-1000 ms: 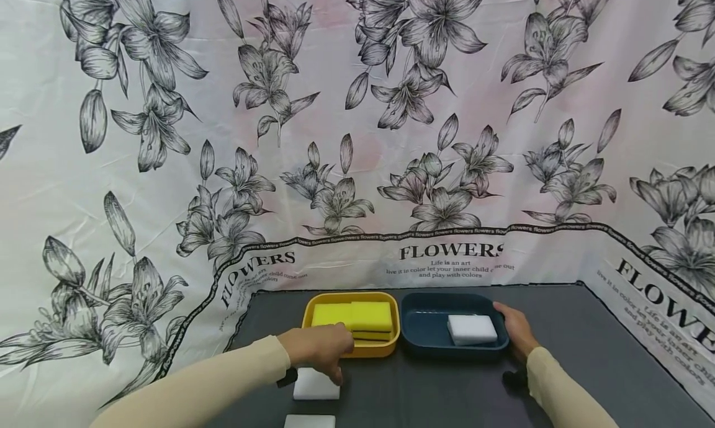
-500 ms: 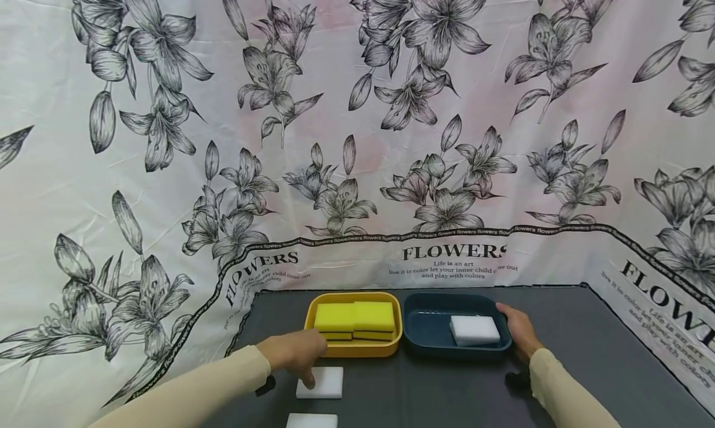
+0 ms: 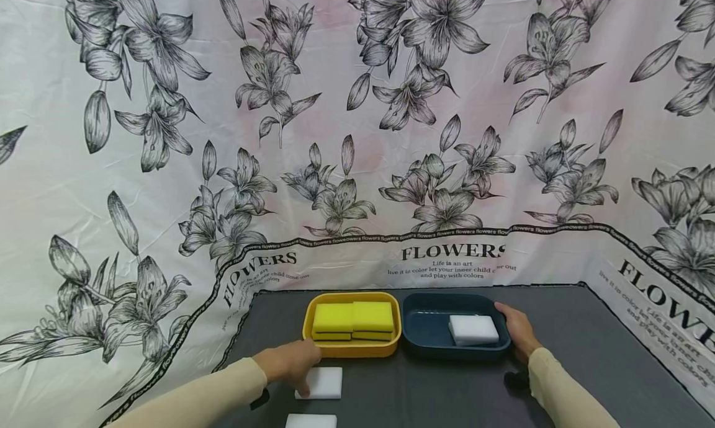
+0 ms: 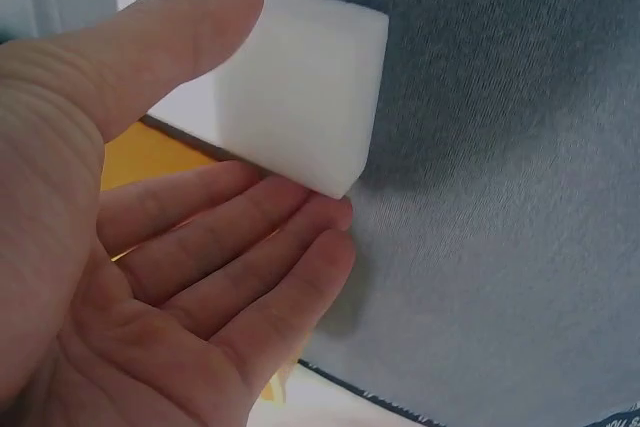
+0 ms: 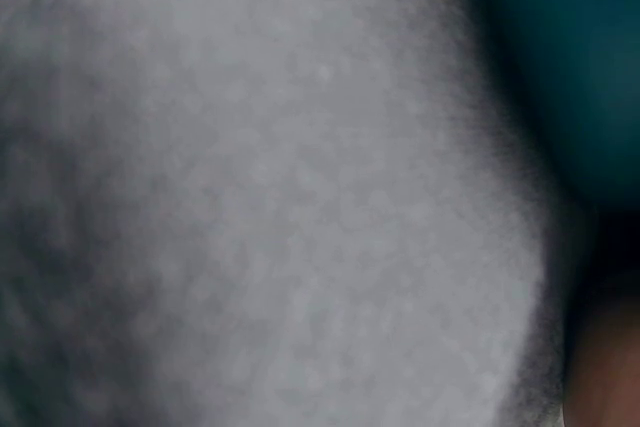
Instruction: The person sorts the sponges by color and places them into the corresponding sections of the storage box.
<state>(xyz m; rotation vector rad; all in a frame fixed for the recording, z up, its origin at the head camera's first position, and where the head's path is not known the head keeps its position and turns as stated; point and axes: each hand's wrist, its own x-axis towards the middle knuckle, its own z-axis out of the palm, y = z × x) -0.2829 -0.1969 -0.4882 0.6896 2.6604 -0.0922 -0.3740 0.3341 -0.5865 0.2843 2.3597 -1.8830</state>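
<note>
A white sponge block lies flat on the table in front of the yellow tray. My left hand is at its left end. In the left wrist view, the thumb reaches across the white block while the loosely extended fingers lie along its other edge. On the right, my right hand holds the end of the dark blue tray, its fingertips at the rim. Another white sponge sits inside that tray. The right wrist view is blurred, showing only a bit of finger beside the tray.
The yellow tray touches or nearly touches the blue one and holds several yellow sponges. Closer to me, one more white sponge is cut off by the frame. Flower-printed cloth hangs behind the grey table.
My left hand has drawn back left from over the yellow tray and come down to the white sponge's left end. The right hand stays at the blue tray.
</note>
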